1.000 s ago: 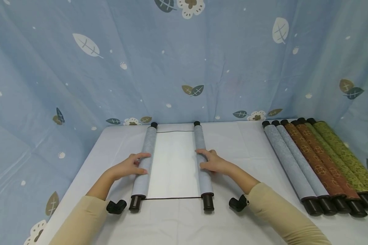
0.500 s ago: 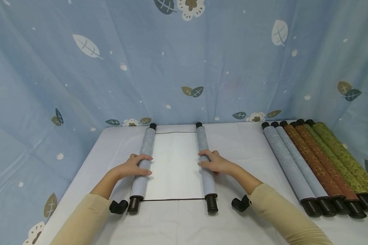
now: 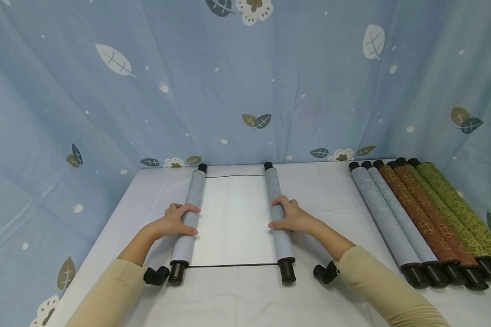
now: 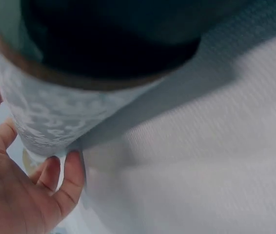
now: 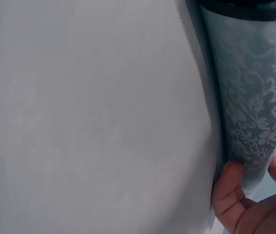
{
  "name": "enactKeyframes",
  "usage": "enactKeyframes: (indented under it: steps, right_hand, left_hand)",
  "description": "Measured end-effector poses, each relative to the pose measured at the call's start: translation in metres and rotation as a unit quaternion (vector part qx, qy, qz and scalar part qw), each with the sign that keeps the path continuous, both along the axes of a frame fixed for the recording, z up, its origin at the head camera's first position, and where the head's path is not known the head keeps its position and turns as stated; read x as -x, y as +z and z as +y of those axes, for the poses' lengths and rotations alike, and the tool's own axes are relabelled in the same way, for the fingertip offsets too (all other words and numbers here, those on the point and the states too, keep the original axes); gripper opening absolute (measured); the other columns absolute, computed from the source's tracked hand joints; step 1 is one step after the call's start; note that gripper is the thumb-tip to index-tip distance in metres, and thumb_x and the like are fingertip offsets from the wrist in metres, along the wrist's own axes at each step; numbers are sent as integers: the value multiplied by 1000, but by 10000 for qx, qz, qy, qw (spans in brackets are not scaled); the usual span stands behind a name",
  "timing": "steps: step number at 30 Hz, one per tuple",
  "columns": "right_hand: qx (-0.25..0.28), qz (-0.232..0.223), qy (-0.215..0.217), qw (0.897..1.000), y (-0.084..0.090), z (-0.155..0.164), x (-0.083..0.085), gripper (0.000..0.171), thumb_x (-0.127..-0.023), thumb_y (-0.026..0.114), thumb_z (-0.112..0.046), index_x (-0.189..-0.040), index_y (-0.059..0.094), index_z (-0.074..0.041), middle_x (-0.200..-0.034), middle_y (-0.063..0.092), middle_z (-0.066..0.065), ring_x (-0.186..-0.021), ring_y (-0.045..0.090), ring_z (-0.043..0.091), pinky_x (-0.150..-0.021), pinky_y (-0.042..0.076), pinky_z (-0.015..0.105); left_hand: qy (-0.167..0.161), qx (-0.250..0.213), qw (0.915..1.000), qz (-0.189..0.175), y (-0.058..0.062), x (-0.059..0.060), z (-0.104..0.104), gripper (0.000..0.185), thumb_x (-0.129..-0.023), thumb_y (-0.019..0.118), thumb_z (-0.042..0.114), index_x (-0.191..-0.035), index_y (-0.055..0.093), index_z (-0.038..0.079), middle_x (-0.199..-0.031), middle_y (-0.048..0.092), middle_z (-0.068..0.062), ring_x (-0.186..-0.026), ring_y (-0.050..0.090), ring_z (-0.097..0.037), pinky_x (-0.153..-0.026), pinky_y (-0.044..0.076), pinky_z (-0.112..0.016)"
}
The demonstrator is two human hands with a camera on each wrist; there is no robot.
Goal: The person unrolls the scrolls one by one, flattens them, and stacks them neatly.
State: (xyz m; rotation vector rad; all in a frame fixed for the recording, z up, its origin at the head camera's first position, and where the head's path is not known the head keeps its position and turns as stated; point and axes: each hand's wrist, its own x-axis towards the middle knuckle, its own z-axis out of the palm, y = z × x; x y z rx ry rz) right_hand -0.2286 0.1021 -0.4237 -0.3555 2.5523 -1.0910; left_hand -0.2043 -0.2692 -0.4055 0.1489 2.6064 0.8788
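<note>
Two hands on a half-unrolled scroll (image 3: 234, 220) at table (image 3: 245, 295) centre: left hand (image 3: 173, 221) clasps the left roller (image 3: 189, 218), right hand (image 3: 291, 217) clasps the right roller (image 3: 279, 218). Mid-spread, likely; next needs even outward rolling.

In the left wrist view, the pale blue patterned left roll of the scroll (image 4: 55, 117) fills the upper left, and its dark end cap (image 4: 108, 39) is blurred and cut off by the top edge. Only the fingertips and part of the palm of the left hand (image 4: 26, 195) show, at the bottom left corner. In the right wrist view, the pale blue floral right roll (image 5: 255, 97) is cut off by the top and right edges, and the right hand (image 5: 250, 204) shows only as fingertips at the bottom right corner. In the head view, the green patterned rolled scroll (image 3: 462, 209) at the desk's right edge has its near end cut off by the picture's edge.
</note>
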Motion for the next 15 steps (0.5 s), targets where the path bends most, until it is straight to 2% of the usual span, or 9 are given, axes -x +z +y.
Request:
enactKeyframes:
  steps: [9, 12, 15]
  right_hand:
    - [618, -175, 230, 9977, -3, 15, 4, 64, -81, 74, -19, -134, 39, -10, -126, 32, 30, -91, 45, 31, -61, 47, 33]
    - [566, -132, 324, 9978, -3, 17, 4, 62, -83, 71, -18, -136, 38, -9, -127, 32, 31, -95, 44, 32, -63, 47, 34]
    - [454, -64, 369, 9983, -3, 19, 3, 60, -84, 68, -17, -136, 38, -9, -129, 32, 31, -104, 41, 35, -71, 46, 37]
  left_hand:
    - [-8, -236, 9997, -81, 1, -3, -11, 67, -79, 73, 25, -138, 41, 18, -141, 14, -29, -126, 23, -46, -91, 32, -61]
    - [-8, -285, 9995, -146, 3, -5, -13, 66, -80, 70, 20, -139, 41, 17, -141, 13, -29, -127, 20, -47, -91, 31, -62]
    - [-56, -308, 9993, -202, 6, -8, -13, 64, -79, 66, 17, -138, 41, 15, -140, 12, -30, -126, 18, -47, -91, 31, -62]
